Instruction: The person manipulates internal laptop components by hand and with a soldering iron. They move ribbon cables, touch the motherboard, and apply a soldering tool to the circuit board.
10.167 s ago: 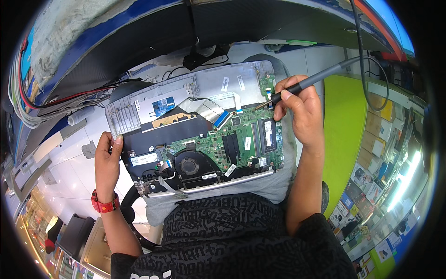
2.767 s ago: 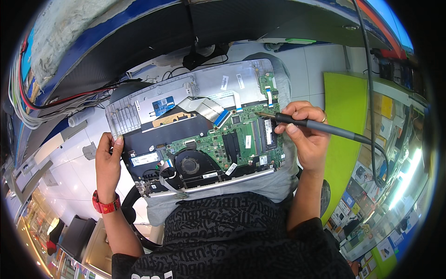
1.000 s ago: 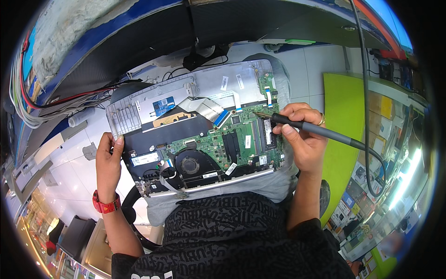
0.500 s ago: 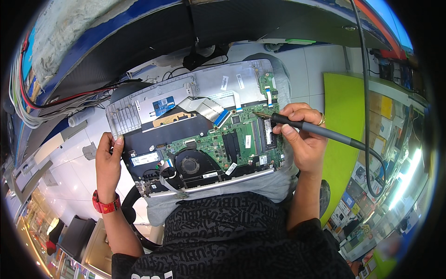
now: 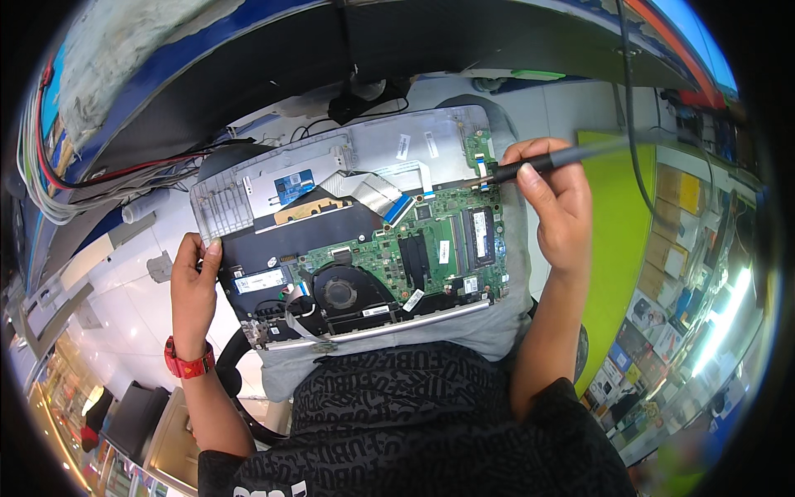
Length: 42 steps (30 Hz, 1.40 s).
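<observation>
An opened laptop base (image 5: pixel 447 128) lies across my lap with its inside showing. It carries a green circuit board (image 5: pixel 373 265), a black fan (image 5: pixel 338 290), a memory module (image 5: pixel 480 234) and a loose white ribbon cable (image 5: pixel 377 197). My left hand (image 5: pixel 194 277) grips its left edge, thumb on top. Between the thumb and fingers of my right hand (image 5: pixel 563 207) is a soldering iron (image 5: pixel 540 163) with a black grip. Its tip points left, close to a small ribbon cable at the board's upper right; whether it touches cannot be made out. The iron's rear end is blurred.
A black cord (image 5: pixel 631 116) hangs at the right. Beyond it are a lime-green panel (image 5: pixel 609 248) and a glass case (image 5: pixel 671 273) with boxes. Bundled wires (image 5: pixel 37 157) run at the left, under a dark bench edge (image 5: pixel 464 50). A black chair (image 5: pixel 137 418) stands lower left.
My right hand has moved up and slightly right, taking the soldering iron from over the memory module to the board's upper right corner. My left hand stays on the laptop's edge.
</observation>
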Tool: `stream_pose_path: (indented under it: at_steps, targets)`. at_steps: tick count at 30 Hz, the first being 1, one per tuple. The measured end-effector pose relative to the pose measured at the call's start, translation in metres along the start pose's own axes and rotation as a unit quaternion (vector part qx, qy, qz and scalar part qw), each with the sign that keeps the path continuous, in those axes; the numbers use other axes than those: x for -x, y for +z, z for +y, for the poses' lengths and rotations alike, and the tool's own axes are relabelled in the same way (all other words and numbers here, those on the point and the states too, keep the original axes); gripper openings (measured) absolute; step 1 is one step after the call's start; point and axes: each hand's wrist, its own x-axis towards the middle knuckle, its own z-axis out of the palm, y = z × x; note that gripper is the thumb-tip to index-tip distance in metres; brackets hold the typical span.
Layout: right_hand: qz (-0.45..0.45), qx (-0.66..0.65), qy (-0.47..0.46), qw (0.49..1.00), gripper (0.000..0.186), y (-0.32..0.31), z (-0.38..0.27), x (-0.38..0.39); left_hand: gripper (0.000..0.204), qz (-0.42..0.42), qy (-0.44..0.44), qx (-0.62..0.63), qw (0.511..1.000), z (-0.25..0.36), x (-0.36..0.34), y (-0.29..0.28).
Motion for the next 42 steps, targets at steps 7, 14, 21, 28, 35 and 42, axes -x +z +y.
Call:
stream_pose_path:
  at_steps: [7,14,21,28,35,42]
  targets:
    - [0.013,-0.018,0.015,1.000,0.023,0.004,-0.001,-0.005,0.031,-0.003,-0.011,0.019,1.000,0.001,0.000,0.000]
    - [0.058,-0.069,0.005,0.996,0.024,0.021,-0.001,0.015,0.032,0.003,0.009,0.012,1.000,0.000,0.001,0.001]
    - [0.032,-0.065,-0.061,0.995,0.022,0.040,-0.005,0.063,0.037,0.004,0.021,-0.016,1.000,-0.005,-0.002,-0.002]
    - [0.144,-0.086,-0.059,0.984,0.018,0.062,0.005,0.090,0.042,-0.018,0.039,-0.028,0.999,-0.006,-0.006,-0.008]
    - [0.180,0.012,-0.092,0.979,0.015,0.074,0.022,0.091,0.042,-0.019,0.047,-0.027,0.998,-0.006,-0.007,-0.006]
    - [0.173,0.124,-0.151,0.965,0.018,0.081,0.031,0.092,0.040,-0.025,0.035,-0.014,0.999,-0.005,-0.006,-0.006]
